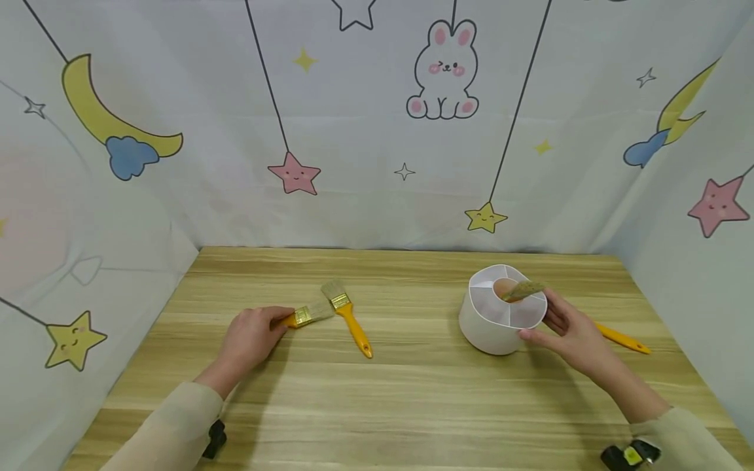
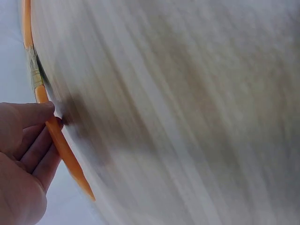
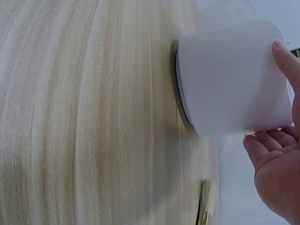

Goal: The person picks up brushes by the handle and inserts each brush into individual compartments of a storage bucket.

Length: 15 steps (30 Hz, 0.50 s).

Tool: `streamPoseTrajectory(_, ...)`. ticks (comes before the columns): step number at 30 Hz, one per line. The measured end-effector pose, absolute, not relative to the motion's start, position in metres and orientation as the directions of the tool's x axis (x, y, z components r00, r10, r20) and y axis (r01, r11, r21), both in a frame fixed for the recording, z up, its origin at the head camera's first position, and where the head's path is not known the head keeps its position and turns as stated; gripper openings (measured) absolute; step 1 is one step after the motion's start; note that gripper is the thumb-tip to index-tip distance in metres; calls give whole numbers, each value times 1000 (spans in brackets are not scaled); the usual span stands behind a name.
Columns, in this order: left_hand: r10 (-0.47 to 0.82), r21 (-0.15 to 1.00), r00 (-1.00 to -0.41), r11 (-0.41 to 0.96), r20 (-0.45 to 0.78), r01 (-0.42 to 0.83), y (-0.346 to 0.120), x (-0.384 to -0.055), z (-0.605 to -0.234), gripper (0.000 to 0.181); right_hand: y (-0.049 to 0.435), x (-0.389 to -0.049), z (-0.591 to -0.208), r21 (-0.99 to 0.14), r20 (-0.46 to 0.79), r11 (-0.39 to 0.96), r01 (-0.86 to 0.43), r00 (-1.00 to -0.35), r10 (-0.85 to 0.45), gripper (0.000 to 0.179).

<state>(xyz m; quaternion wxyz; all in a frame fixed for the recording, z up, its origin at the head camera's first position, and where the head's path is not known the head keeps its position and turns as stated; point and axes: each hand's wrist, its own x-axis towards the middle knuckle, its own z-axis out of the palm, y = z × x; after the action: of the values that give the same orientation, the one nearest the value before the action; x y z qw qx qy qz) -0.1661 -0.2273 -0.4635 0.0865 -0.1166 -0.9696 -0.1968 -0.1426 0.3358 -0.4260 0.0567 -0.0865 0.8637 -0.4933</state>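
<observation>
Left hand [image 1: 250,337]: thumb and fingers pinch the handle of a brush [image 1: 304,316]; the bristles point right from the hand, toward a second brush [image 1: 355,326] lying on the desk [image 1: 383,405]. Contact between the two: cannot tell. Right hand [image 1: 574,337]: spread wide, holding the right side of a white divided holder [image 1: 491,327], thumb nearer the viewer. A third brush [image 1: 523,290] leans bristles-up from the holder's centre compartment. A fourth brush [image 1: 624,338] lies just beyond the right hand.
</observation>
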Motion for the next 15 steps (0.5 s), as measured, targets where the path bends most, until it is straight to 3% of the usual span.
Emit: streamPoseTrajectory(15, 140, 556, -971, 799, 196, 227, -202, -169, -434, 33, 335, -142, -426, -860, -12, 502, -96, -978, -206, 101)
